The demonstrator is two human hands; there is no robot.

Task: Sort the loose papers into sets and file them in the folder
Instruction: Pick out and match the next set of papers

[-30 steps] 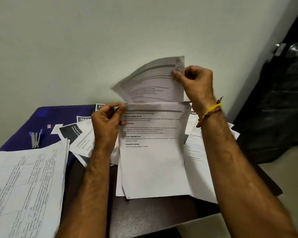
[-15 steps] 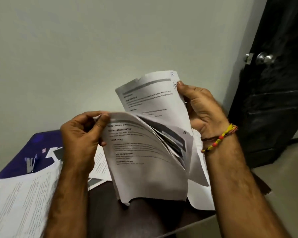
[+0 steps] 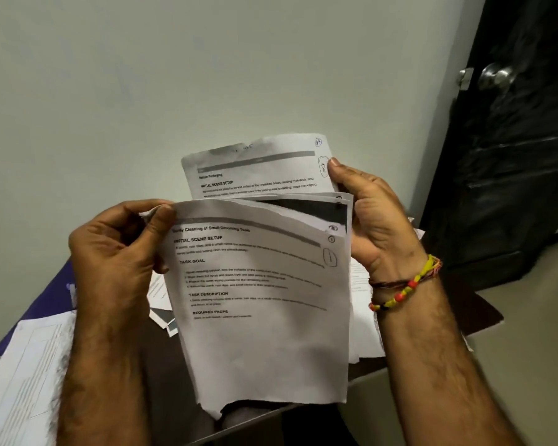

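I hold a small set of printed white sheets up in front of me, above the dark table. My left hand pinches the top left corner of the front sheet, which has a handwritten 1 in a circle. My right hand grips the right edge, its thumb on the rear sheet, which stands higher and is marked 8. A purple folder lies at the table's far left, mostly hidden by my left arm.
A stack of sheets with printed tables lies at the near left of the table. More loose papers lie under and behind the held set. A black door with a round knob stands at the right, and a pale wall lies behind.
The sheets have come up off the table into both hands. The rear sheet has been fanned up behind the front one. My view has shifted right and closer.
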